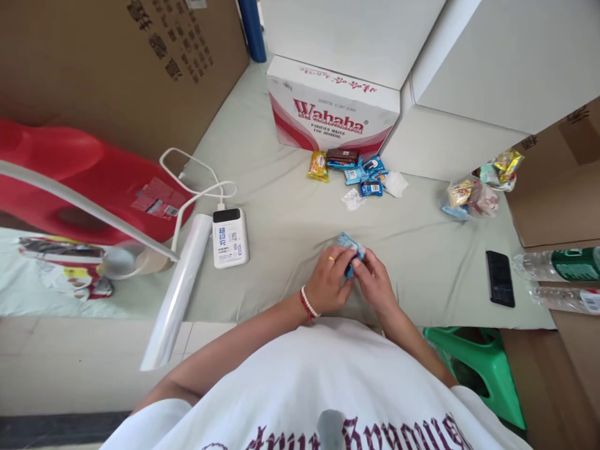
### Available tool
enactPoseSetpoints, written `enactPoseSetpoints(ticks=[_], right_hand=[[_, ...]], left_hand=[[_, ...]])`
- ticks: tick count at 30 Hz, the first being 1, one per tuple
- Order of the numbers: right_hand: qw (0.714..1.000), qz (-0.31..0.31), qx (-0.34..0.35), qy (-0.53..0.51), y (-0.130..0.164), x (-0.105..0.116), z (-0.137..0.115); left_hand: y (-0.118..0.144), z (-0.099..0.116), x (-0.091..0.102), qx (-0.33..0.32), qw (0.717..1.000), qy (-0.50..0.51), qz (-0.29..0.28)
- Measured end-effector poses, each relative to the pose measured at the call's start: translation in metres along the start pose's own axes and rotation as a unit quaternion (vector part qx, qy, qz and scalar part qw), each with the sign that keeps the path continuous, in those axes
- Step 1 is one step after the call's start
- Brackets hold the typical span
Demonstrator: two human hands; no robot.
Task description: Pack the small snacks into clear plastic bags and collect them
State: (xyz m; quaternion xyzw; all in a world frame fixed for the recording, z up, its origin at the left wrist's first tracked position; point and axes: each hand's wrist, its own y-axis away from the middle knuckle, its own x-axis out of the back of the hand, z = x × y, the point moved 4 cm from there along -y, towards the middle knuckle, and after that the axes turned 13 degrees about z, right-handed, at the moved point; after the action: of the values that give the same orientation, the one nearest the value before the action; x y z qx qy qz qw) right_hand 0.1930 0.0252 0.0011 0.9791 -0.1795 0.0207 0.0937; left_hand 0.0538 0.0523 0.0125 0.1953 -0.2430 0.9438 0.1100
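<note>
Close to my body, above the near part of the cloth-covered table (pixel 276 237), both hands meet around a small blue snack packet (pixel 349 240). My left hand (pixel 328 278), with a ring and a beaded bracelet, is closed on its left side. From the right, my right hand (pixel 375 281) pinches the same packet, thumb on top. Fingers hide much of the packet, so I cannot tell if it is torn. Beyond the hands lies a group of blue snack packets (pixel 372 187), with a yellow packet (pixel 319 166), a brown packet (pixel 342 155) and a crumpled clear wrapper (pixel 353 199).
A Wahaha carton (pixel 332 112) stands behind the snacks. On the left are a white power bank (pixel 229 240) with a cable, a clear plastic roll (pixel 180 290) and a red jug (pixel 84 181). A phone (pixel 500 279), bottles (pixel 557 265) and bagged snacks (pixel 471 195) lie right.
</note>
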Motion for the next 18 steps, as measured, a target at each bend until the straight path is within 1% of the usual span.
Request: enactPoseSetpoints(ticks=[1,2,4,5,6,7,8,9,10,12,13,14,15,16,18], right_hand=[[1.000,0.012,0.009,0.011,0.002,0.005,0.000],[0.999,0.025,0.009,0.021,0.003,0.010,0.001],[0.998,0.055,-0.010,0.031,0.001,0.027,0.009],[0.996,0.079,-0.019,0.031,-0.004,0.040,0.013],[0.993,0.111,-0.023,0.027,-0.010,0.057,0.015],[0.988,0.154,-0.018,0.019,-0.020,0.078,0.016],[0.978,0.208,-0.005,0.009,-0.032,0.103,0.013],[0.963,0.267,0.018,-0.004,-0.046,0.132,0.006],[0.943,0.328,0.048,-0.022,-0.062,0.163,-0.004],[0.898,0.428,0.101,-0.021,-0.101,0.223,-0.031],[0.874,0.471,0.122,0.011,-0.121,0.249,-0.047],[0.848,0.510,0.131,0.069,-0.142,0.271,-0.062],[0.819,0.539,0.132,0.146,-0.162,0.288,-0.077],[0.810,0.545,0.130,0.175,-0.182,0.298,-0.089],[0.798,0.539,0.114,0.245,-0.217,0.305,-0.101]], left_hand=[[0.002,0.006,-0.001,-0.021,0.999,0.033,-0.023],[0.003,0.009,-0.001,-0.026,0.996,0.070,-0.045],[0.006,0.007,0.003,0.001,0.988,0.129,-0.087],[0.009,0.003,0.009,0.021,0.986,0.133,-0.100],[0.012,-0.003,0.016,0.039,0.987,0.116,-0.107],[0.017,-0.009,0.026,0.052,0.989,0.086,-0.110],[0.024,-0.017,0.039,0.067,0.991,0.047,-0.104],[0.032,-0.026,0.053,0.084,0.992,0.013,-0.094],[0.042,-0.034,0.068,0.099,0.992,-0.018,-0.078],[0.065,-0.048,0.098,0.128,0.988,-0.080,-0.030],[0.078,-0.054,0.110,0.138,0.984,-0.113,-0.009],[0.090,-0.060,0.121,0.147,0.979,-0.144,0.006],[0.101,-0.064,0.128,0.149,0.974,-0.171,0.018],[0.110,-0.066,0.133,0.144,0.970,-0.196,0.028],[0.123,-0.068,0.135,0.098,0.964,-0.243,0.052]])
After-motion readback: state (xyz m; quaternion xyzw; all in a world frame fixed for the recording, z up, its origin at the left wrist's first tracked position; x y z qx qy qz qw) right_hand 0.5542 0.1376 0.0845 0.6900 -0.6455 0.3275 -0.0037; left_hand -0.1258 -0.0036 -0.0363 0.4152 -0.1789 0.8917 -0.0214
